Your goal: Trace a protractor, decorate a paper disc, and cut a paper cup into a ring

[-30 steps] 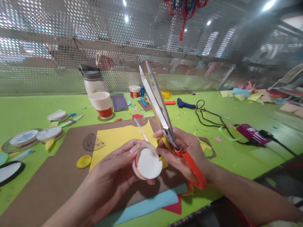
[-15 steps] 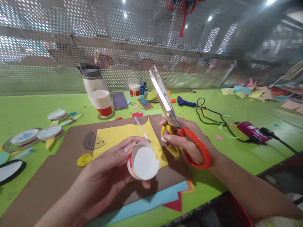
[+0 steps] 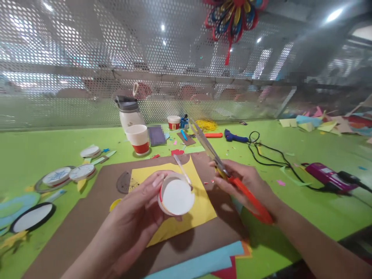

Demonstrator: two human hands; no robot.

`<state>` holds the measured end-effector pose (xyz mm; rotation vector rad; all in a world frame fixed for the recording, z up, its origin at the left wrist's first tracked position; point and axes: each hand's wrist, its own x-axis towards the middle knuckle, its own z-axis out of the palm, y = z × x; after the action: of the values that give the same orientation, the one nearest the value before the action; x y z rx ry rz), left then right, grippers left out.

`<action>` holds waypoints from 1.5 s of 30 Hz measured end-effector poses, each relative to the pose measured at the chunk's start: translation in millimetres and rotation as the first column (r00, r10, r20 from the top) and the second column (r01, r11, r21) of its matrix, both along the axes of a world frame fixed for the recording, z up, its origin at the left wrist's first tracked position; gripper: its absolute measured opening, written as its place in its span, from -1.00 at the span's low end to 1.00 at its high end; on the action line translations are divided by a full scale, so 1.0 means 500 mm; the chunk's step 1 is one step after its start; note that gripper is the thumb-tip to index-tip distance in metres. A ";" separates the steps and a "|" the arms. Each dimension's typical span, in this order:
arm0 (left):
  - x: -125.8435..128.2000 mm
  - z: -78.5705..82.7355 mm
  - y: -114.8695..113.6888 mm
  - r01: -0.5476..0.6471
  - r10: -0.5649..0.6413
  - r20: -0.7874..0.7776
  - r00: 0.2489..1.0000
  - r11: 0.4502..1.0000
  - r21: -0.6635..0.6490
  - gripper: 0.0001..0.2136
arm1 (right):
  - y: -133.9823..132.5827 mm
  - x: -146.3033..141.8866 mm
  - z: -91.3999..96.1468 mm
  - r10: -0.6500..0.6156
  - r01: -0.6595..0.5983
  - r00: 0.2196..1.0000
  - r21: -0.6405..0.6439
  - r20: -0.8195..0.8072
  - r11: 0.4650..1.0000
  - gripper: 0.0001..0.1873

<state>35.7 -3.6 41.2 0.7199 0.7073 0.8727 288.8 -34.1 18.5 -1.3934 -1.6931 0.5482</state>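
My left hand (image 3: 138,211) is closed around a small cut-down paper cup (image 3: 178,197), its white round inside facing me and a red band on its side. In my right hand (image 3: 247,184) are scissors (image 3: 210,151) with red and yellow handles, the blades pointing up and away to the left, apart from the cup. Below the cup lies a yellow paper sheet (image 3: 200,209) on a large brown sheet (image 3: 95,217). A white pen-like stick (image 3: 182,169) rests on the yellow paper. A clear protractor (image 3: 123,182) is partly behind my left hand.
A red-and-white paper cup (image 3: 138,137) and a bottle (image 3: 129,112) stand at the back left. Decorated paper discs (image 3: 58,176) lie left. A blue glue gun (image 3: 236,136) with a black cord and a purple power block (image 3: 328,176) are right. A light-blue strip (image 3: 200,261) lies in front.
My right hand has moved the scissors lower and slightly right, and tilted them so the handles show edge-on. The cup stays in my left hand. The view has shifted, showing more above.
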 end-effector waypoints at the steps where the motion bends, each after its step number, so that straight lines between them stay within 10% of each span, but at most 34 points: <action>1: -0.002 0.003 0.001 -0.009 0.009 0.005 1.000 1.000 0.027 -0.73 | -0.007 -0.007 0.006 0.011 -0.012 0.998 0.021 0.055 1.000 -0.70; 18: -0.023 0.038 0.002 -0.292 0.270 0.127 0.954 0.932 0.216 -0.78 | -0.032 -0.017 0.005 0.007 -0.007 0.915 -0.002 0.402 1.000 -0.78; 45: -0.038 0.038 0.003 -0.154 0.167 -0.049 0.985 0.968 0.196 -0.64 | -0.018 0.033 0.022 0.076 -0.195 0.845 0.175 0.529 0.965 -0.60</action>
<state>16.7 -2.0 60.2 0.8749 0.7538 1.0804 305.2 -42.8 29.4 -1.3338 -2.2221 0.0381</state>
